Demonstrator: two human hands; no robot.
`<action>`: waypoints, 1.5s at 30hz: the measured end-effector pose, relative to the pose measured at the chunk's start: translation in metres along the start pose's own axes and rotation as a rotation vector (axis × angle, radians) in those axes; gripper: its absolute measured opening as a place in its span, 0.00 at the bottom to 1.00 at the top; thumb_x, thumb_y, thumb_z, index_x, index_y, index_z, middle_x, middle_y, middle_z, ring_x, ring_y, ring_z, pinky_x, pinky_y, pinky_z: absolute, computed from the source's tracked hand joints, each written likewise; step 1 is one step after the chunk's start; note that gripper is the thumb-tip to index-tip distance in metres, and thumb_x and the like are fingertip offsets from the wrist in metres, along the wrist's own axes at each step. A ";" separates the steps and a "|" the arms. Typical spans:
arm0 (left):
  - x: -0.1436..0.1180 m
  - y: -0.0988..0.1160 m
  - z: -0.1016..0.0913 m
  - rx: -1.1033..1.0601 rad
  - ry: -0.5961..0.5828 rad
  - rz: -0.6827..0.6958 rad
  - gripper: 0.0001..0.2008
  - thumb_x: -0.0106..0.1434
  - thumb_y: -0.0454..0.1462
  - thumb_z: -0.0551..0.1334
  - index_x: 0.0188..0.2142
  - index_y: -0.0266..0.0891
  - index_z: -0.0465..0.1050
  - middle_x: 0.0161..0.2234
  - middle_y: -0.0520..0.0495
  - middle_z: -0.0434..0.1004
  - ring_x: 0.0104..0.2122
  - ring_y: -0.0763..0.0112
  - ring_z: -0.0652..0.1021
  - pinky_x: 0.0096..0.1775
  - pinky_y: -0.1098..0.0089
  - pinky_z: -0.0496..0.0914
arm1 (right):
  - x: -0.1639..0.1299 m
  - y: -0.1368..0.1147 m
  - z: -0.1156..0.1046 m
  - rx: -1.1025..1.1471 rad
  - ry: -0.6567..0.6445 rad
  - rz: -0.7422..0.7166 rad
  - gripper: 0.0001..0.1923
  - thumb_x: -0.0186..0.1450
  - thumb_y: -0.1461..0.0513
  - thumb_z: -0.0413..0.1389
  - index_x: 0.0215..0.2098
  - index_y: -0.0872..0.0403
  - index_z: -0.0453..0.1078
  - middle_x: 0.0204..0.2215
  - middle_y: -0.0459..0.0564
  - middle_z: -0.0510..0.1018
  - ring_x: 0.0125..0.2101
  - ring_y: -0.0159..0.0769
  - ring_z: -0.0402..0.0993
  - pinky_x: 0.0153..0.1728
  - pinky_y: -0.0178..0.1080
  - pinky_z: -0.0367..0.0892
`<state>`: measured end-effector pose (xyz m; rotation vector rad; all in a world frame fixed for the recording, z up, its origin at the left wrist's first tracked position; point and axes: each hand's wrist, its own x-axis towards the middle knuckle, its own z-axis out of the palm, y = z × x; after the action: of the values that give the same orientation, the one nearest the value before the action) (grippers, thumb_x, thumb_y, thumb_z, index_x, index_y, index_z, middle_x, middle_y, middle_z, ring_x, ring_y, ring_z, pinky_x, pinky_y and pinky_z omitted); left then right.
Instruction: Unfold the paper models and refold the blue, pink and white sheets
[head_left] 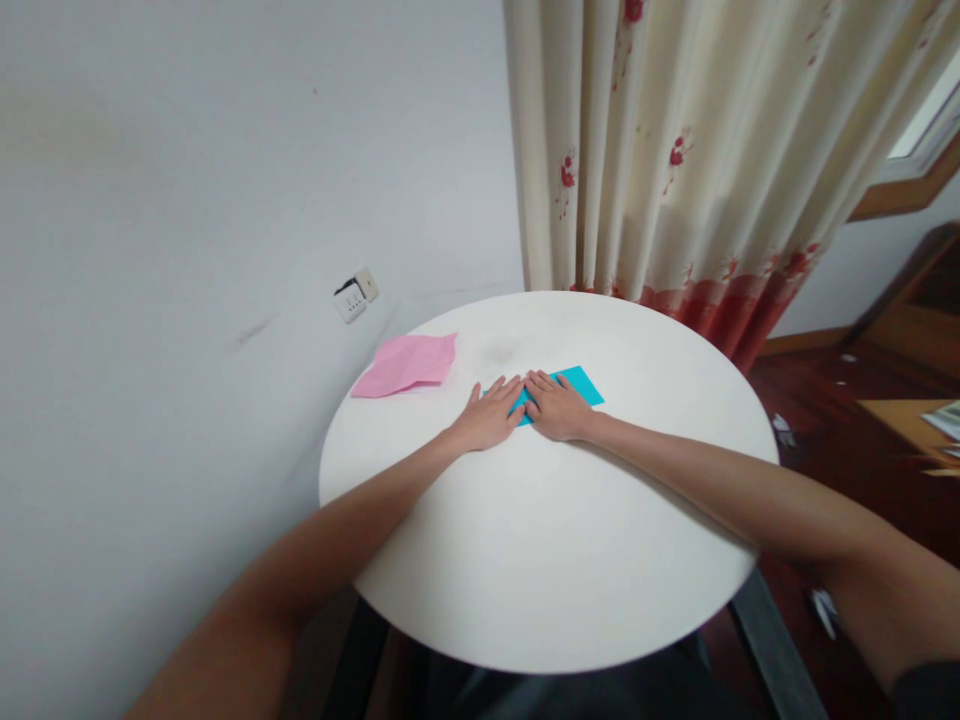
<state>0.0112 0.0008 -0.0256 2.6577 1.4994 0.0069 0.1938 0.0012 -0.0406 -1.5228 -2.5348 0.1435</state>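
Observation:
A blue sheet of paper lies flat on the round white table, partly covered by both hands. My left hand rests palm down over its left part, fingers stretched out and pointing away from me. Close beside it, my right hand lies flat on the middle of the sheet, with its fingers extended. The fingertips of the two hands nearly meet. To the left of my left hand, a creased pink sheet lies near the table's far left edge, apart from both hands.
A white wall with a socket stands close on the left. Behind the table hangs a cream curtain with red flowers. At the right, a low wooden surface with papers stands over the dark red floor.

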 end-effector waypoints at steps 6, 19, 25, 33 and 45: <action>0.003 -0.004 0.001 -0.016 0.000 -0.001 0.31 0.75 0.49 0.42 0.73 0.43 0.44 0.74 0.45 0.41 0.73 0.54 0.46 0.67 0.39 0.42 | 0.005 0.010 -0.004 0.045 -0.049 -0.039 0.34 0.74 0.55 0.40 0.73 0.64 0.49 0.72 0.61 0.50 0.72 0.49 0.43 0.69 0.55 0.44; 0.004 -0.004 0.002 -0.007 0.063 -0.177 0.30 0.75 0.48 0.43 0.72 0.41 0.50 0.73 0.41 0.45 0.72 0.50 0.49 0.66 0.34 0.40 | 0.002 0.012 -0.002 0.013 0.000 -0.022 0.33 0.75 0.53 0.40 0.72 0.63 0.52 0.72 0.62 0.51 0.71 0.51 0.44 0.68 0.56 0.45; 0.001 -0.001 0.007 0.035 0.147 -0.206 0.28 0.75 0.42 0.42 0.70 0.35 0.54 0.72 0.36 0.49 0.71 0.50 0.52 0.65 0.32 0.39 | -0.001 -0.001 -0.002 0.012 0.007 -0.025 0.32 0.75 0.53 0.40 0.72 0.62 0.53 0.72 0.62 0.51 0.71 0.51 0.44 0.68 0.57 0.46; 0.009 -0.004 0.012 -0.050 0.091 0.111 0.29 0.74 0.38 0.43 0.70 0.28 0.51 0.72 0.34 0.48 0.72 0.61 0.51 0.69 0.58 0.51 | -0.002 -0.003 -0.004 0.029 -0.007 -0.018 0.33 0.75 0.55 0.39 0.72 0.64 0.50 0.72 0.62 0.50 0.72 0.49 0.44 0.69 0.55 0.44; 0.009 -0.007 0.016 -0.077 0.115 0.088 0.30 0.75 0.42 0.43 0.71 0.28 0.50 0.72 0.35 0.48 0.72 0.60 0.51 0.70 0.57 0.49 | 0.004 0.009 -0.003 0.048 -0.031 -0.118 0.35 0.74 0.54 0.39 0.73 0.65 0.48 0.73 0.61 0.49 0.72 0.47 0.42 0.69 0.54 0.43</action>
<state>0.0111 0.0108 -0.0425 2.7008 1.3818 0.2225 0.2000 0.0089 -0.0384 -1.3605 -2.6170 0.2122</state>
